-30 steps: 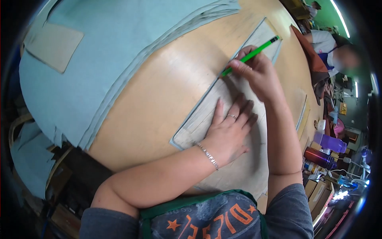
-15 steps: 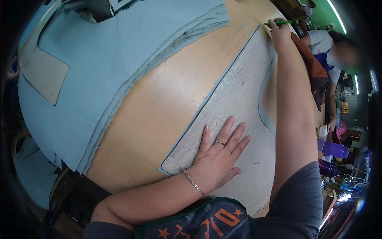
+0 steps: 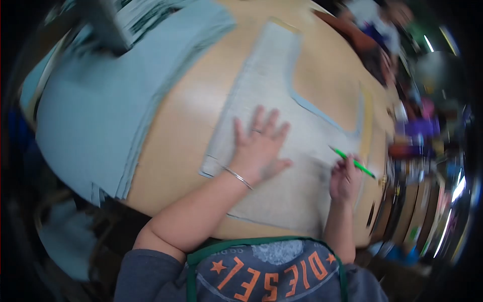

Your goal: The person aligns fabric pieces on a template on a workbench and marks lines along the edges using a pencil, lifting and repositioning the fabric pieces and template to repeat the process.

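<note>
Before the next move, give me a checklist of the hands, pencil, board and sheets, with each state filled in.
1. Left hand spread on the pale board: ok.
2. Green pencil held in the right hand: ok.
3. Pencil tip at the board's inner curved edge: not ok, it points over the board's face.
4. Pencil tip touching the board: cannot tell.
5. Blue sheet showing past that curved edge: ok.
6. Blue stack clear of the board: ok, table between.

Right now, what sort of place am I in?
Probably a cutting workshop: a stack of blue sheets, a pale pattern piece on the table, and a green pencil in your right hand.
</note>
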A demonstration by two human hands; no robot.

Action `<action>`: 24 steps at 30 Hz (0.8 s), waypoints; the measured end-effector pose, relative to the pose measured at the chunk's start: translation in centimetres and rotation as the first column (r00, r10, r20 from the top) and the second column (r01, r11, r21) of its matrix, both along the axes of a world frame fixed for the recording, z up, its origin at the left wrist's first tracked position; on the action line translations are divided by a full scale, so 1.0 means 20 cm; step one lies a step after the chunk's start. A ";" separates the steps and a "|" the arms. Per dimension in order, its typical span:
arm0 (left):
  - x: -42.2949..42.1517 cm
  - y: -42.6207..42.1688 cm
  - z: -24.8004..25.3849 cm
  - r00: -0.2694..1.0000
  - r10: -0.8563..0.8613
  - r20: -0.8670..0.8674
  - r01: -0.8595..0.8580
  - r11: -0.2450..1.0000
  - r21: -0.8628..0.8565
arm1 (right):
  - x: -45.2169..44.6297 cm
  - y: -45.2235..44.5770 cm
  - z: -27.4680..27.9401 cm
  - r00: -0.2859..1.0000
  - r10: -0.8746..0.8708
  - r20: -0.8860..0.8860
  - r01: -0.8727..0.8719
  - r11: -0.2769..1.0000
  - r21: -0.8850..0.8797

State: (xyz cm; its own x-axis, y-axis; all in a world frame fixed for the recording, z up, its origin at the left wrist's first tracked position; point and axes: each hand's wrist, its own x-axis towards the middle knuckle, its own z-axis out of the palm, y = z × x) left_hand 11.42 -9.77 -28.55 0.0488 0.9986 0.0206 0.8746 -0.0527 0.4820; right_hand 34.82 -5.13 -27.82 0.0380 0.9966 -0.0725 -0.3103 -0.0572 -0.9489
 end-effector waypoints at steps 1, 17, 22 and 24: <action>0.01 0.00 0.01 0.999 -0.002 -0.042 0.002 1.000 -0.004 | -0.05 -0.07 0.06 0.998 -0.001 -0.056 -0.002 0.999 -0.054; 0.10 -0.01 0.02 0.963 0.019 -0.269 -0.007 0.999 0.047 | 0.11 -0.41 0.28 0.798 0.073 -0.598 -0.166 0.981 -0.103; 0.07 -0.01 -0.01 0.965 0.011 -0.261 0.003 0.999 0.054 | 0.16 -0.37 0.03 0.870 0.064 -0.488 -0.199 0.953 -0.229; 0.06 -0.01 0.01 0.974 -0.012 -0.228 0.017 1.000 0.018 | 0.17 -0.36 -0.04 0.867 0.092 -0.490 -0.228 0.947 -0.225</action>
State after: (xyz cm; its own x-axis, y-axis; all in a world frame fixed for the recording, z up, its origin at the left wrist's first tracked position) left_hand 12.57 -10.00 -28.30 0.0690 0.9973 0.0266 0.9603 -0.0736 0.2692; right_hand 38.29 -12.42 -28.64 -0.2265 0.9253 -0.3042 -0.6768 -0.3741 -0.6340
